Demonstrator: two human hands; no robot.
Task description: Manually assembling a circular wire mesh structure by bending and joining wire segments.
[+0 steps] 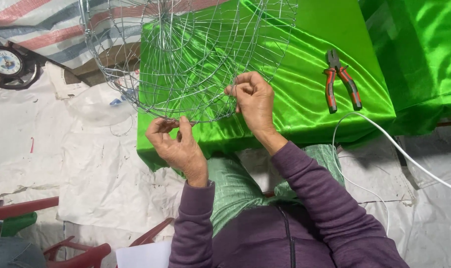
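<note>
At the table's (305, 114) near edge, both hands pinch the wire frame's (186, 54) lower rim: left hand (178, 146) steadying, right hand (253, 99) should twist thin wire tight. Pliers (340, 79) lie nearby.

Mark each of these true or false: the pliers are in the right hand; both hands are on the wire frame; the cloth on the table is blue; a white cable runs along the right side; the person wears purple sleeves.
1. The red-and-grey-handled pliers are in the right hand. False: they lie on the cloth, apart from both hands.
2. Both hands are on the round silver wire-mesh frame. True: the left hand pinches its lower rim, the right hand grips wires further up.
3. The shiny satin cloth is blue. False: it is bright green.
4. A white cable runs along the right side. True.
5. The sleeves are purple. True.
</note>
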